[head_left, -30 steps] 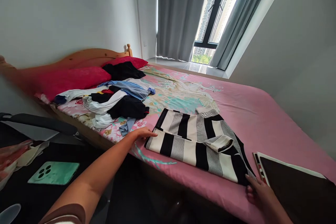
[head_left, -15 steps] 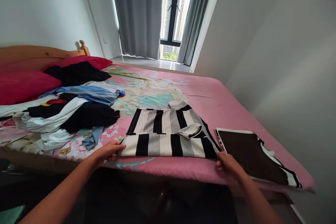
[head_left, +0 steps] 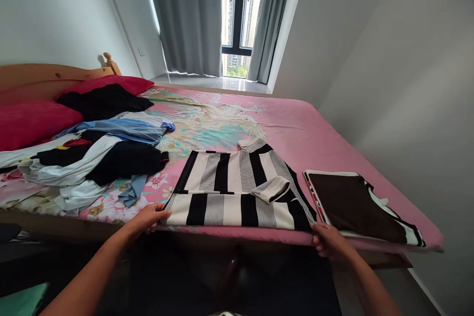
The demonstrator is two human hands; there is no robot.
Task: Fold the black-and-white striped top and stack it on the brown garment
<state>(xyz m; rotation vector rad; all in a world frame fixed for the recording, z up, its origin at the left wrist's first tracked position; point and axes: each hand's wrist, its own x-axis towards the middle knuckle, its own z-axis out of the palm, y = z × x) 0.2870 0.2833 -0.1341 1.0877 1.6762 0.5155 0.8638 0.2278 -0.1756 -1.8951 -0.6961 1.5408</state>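
A black-and-white striped shirt (head_left: 225,173) lies on the near edge of the bed, its near side folded over in a long strip. One short sleeve (head_left: 272,188) rests on top of that strip, and the collar points away to the right. My left hand (head_left: 151,217) pinches the strip's near left corner. At the opposite near corner, my right hand (head_left: 326,238) has its fingers closed on the fabric. Just right of the shirt lies a flat stack of folded clothes, a dark brown garment (head_left: 348,202) with white and black trim on top.
A heap of loose clothes (head_left: 111,158) covers the bed's left side, near red pillows (head_left: 33,121) and a wooden headboard (head_left: 59,73). The pink floral bedsheet (head_left: 292,123) stretches back toward grey curtains (head_left: 185,19) and a window. A wall borders the right.
Both hands have moved slightly apart and nearer to me, drawing the shirt's near edge wider and closer to the bed's edge. The camera view has shifted a little.
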